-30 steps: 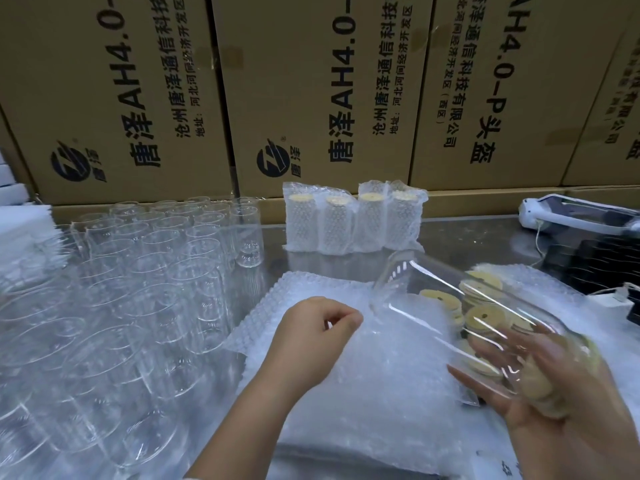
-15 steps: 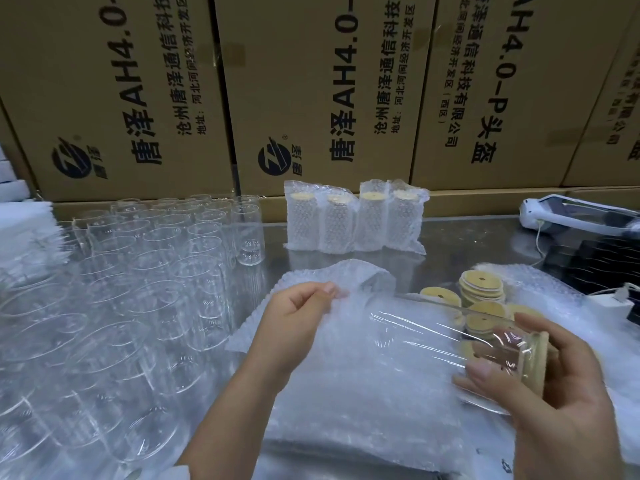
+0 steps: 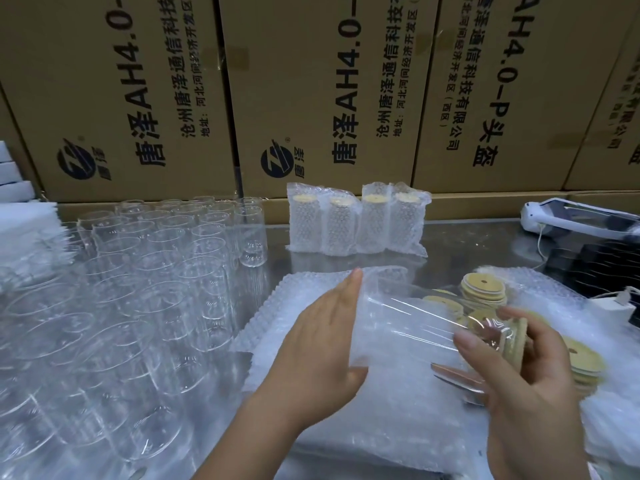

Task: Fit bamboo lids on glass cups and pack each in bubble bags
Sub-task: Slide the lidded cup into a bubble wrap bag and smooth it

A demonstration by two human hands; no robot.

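One glass cup [image 3: 415, 327], its bamboo lid [image 3: 516, 344] fitted, lies sideways above the pile of bubble bags [image 3: 398, 427]. The right hand [image 3: 530, 403] is clamped round its lidded end, and the left hand [image 3: 318, 344], fingers straight, props the top bubble bag [image 3: 384, 275] open at its base. Bagging is in hand, I judge, and next calls for a straight push inward. Beyond the pile four packed cups [image 3: 356, 220] stand on the steel table [image 3: 467, 244] before cartons [image 3: 311, 98], and bare glasses [image 3: 156, 271] crowd left of it.

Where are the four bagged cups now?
Head view: the bagged cups stand in a row at centre back, in front of the cardboard boxes, just right of the empty glasses.
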